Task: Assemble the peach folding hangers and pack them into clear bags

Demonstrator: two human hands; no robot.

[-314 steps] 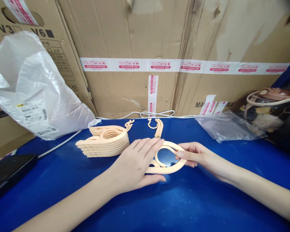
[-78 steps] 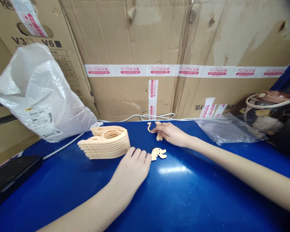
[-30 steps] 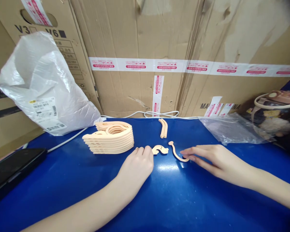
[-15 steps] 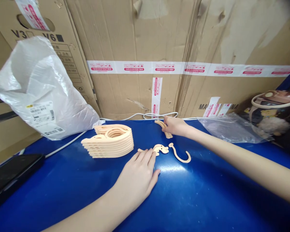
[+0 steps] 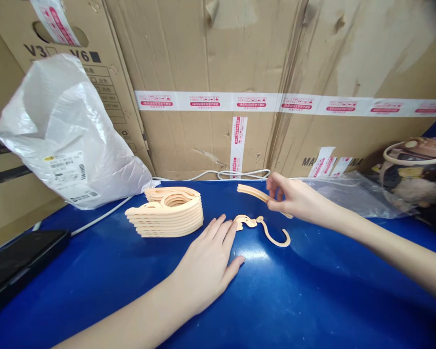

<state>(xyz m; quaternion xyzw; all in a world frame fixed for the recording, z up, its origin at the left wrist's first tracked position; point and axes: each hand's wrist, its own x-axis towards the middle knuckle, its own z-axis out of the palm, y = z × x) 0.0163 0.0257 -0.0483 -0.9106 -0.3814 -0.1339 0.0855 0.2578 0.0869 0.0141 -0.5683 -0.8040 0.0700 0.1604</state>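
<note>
My left hand (image 5: 209, 264) lies flat on the blue table, fingers stretched out. Its fingertips touch a small peach-coloured hanger centre piece (image 5: 245, 221) with little holes; part of that piece may be under the fingers. A curved hanger hook (image 5: 274, 238) lies against the piece's right end. Beyond them, my right hand (image 5: 285, 193) pinches a long curved peach hanger arm (image 5: 253, 192), which slants down to the right behind the fingers. Left of my left hand stands a neat stack of folded plastic hangers (image 5: 170, 218) of the same colour.
A white plastic mailing bag (image 5: 69, 131) leans at the left by a black phone (image 5: 25, 264). Cardboard boxes (image 5: 203, 140) wall off the table's back, with a white cable (image 5: 210, 173) along their foot. A clear plastic bag (image 5: 352, 194) and a dark bag (image 5: 414, 179) lie right.
My right hand has moved right along the hanger arm, which now shows longer and flatter in the view. My left hand stays flat in nearly the same place.
</note>
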